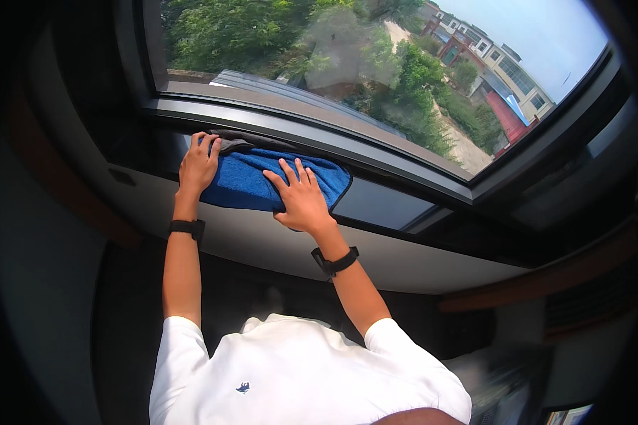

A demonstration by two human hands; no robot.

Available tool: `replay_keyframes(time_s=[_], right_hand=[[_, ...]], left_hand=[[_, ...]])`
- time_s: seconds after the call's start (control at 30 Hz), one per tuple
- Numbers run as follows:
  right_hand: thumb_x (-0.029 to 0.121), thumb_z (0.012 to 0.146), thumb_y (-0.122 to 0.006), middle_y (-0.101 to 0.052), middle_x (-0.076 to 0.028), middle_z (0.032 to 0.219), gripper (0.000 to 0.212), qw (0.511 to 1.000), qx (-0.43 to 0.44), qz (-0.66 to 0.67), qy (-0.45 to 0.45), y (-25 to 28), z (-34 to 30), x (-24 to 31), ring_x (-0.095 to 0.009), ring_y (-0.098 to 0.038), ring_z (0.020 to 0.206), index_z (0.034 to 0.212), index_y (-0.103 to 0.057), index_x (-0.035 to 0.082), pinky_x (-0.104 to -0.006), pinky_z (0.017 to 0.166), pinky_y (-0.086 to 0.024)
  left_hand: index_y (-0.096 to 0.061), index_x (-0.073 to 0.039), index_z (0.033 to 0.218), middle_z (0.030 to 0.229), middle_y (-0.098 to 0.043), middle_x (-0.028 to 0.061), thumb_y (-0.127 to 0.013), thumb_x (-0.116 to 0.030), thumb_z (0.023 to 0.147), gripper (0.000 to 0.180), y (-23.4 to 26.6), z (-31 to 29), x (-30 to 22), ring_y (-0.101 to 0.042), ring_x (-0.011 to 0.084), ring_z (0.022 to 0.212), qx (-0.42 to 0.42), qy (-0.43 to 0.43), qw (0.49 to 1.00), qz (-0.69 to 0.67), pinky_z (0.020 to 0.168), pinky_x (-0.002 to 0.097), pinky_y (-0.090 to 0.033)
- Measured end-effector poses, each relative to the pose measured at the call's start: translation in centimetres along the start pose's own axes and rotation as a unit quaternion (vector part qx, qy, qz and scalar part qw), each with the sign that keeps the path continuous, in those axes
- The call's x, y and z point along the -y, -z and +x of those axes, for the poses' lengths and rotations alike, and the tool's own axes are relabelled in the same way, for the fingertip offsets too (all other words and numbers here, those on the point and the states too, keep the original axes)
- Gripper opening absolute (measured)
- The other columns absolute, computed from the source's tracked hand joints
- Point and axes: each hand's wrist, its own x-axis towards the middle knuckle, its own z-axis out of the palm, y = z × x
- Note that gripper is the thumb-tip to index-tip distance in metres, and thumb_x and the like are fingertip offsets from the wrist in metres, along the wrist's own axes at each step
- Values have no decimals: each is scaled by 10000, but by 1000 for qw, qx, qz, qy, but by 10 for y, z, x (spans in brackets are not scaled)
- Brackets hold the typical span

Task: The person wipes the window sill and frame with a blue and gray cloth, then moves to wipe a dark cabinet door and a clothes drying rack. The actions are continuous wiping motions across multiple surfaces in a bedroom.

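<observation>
The left hand [200, 170] is set at the left end of a blue cloth [239, 183], its fingers bent over a dark grey fold [252, 142]; whether the cloth is pinched there cannot be told, since the thumb is not clearly shown. By this hand, it seems, that end is kept from slipping. A black band [186, 227] is worn on the wrist below. The cloth is laid along the glossy black sill [383, 204], just under the metal window frame [301, 129], with its grey fold tucked close to the frame (the blue side is turned up). Toward its right part, the right hand [303, 198] is placed palm down with fingers spread, nothing being grasped; by such a flat hold, pressure is probably shared over the fabric. A second black band [335, 262] is strapped to that wrist. Farther right, sky is reflected in the bare sill, and a pale building [521, 78] is seen through the pane. No container can be made out, so no contents can be reported.
</observation>
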Motion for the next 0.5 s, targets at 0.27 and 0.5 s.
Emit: replay_keyframes(time_s=[0.27,0.5], right_hand=[[362,817,-805,-256,-174,1652,925,998,42,-5,49,14,-33,-43,-461,-229,1515,1594,-306,306,-575,1221,-250],[261,712,-915,-157,-306,1638,1145,997,64,-46,-4,-11,13,-3,-622,-191,1458,1618,-218,209,-741,1135,-227]], left_hand=[[-649,-39,1150,1322,-597,143,-551,-317,1046,313,43,-1,31,-635,346,1179,64,-1,993,-102,973,418,-506],[-570,-45,1401,1498,-473,163,-515,-386,1060,485,67,9,30,-539,368,1320,123,24,992,18,1089,434,-454]])
